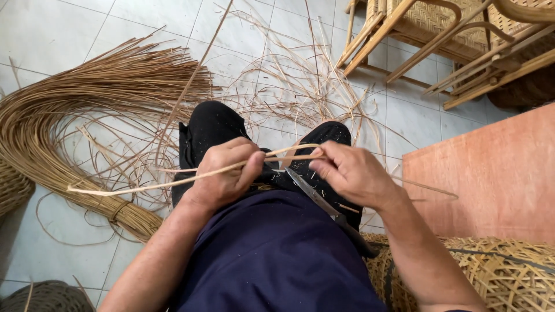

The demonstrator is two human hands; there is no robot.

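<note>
My left hand [226,173] is closed around a thin pale rattan strip [144,186] that runs out to the left over the floor. My right hand [354,172] pinches the same strip's other end just right of the left hand, the strip forming a narrow loop between the two hands. A knife [315,196] with a grey blade and dark handle lies along my right thigh under the right hand, its tip pointing toward the strip. Both hands hover above my knees, which are covered by dark trousers [272,254].
A big bundle of brown rattan canes [63,115] curves across the tiled floor at left. Loose strips [300,81] litter the tiles ahead. Wooden chair frames [439,40] stand top right, a reddish board [491,173] at right, a woven basket [497,271] beside my right arm.
</note>
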